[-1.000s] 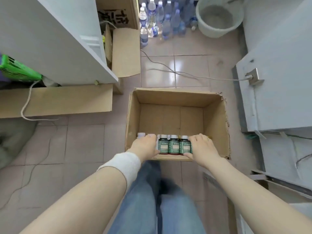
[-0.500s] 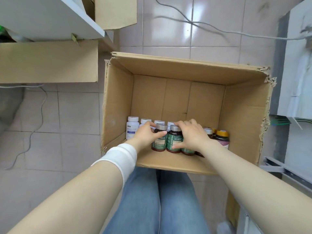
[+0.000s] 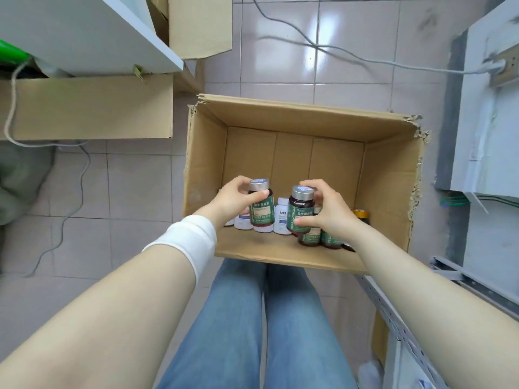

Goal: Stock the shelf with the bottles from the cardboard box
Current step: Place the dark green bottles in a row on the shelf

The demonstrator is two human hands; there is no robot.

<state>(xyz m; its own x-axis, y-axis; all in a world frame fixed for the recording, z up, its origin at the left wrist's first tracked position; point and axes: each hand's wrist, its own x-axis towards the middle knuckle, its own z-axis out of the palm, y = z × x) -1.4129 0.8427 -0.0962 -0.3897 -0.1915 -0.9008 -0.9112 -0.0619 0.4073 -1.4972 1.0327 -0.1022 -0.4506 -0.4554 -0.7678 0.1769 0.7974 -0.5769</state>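
An open cardboard box stands on the tiled floor in front of me. My left hand grips a brown bottle with a green label and silver cap, lifted above the others. My right hand grips a second brown bottle of the same kind, also raised. Below them, along the near wall of the box, stand white bottles, more brown green-labelled bottles and a gold-capped jar. Part of the row is hidden behind my hands.
A white shelf board juts out at the upper left above a long cardboard box. A grey metal shelf rail runs at the lower right. White panels stand on the right. Cables cross the floor behind the box.
Both hands have closed round a brown bottle each and lifted them up out of the row. The view has drawn closer to the box.
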